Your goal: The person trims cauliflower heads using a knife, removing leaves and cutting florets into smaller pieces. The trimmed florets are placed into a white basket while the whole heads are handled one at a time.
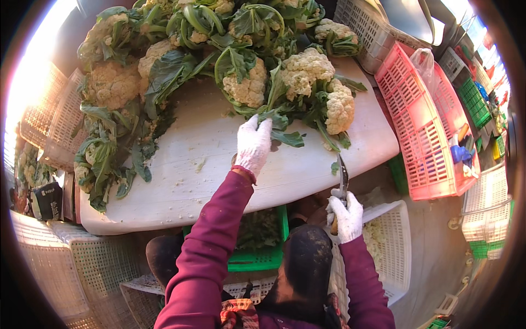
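My left hand [254, 144], in a white knitted glove, reaches over the white tabletop [197, 164]. Its fingertips meet the green leaves [276, 120] below a cauliflower head [248, 85]; whether they grip a leaf cannot be made out. My right hand [346, 216], gloved too, is shut on a knife [344, 177] with a curved blade and wooden handle. The blade points away from me, past the table's near edge. Just beyond its tip lie another cauliflower head [340, 107] and a small leaf scrap [335, 167].
Leafy cauliflowers [113, 84] are heaped along the table's far and left sides. A pink plastic crate [415, 119] stands at the right. Under the table sits a green crate [257, 263] with leaves; a white crate [394, 255] beside my right arm holds pale trimmings. Stacked crates [49, 263] stand at left.
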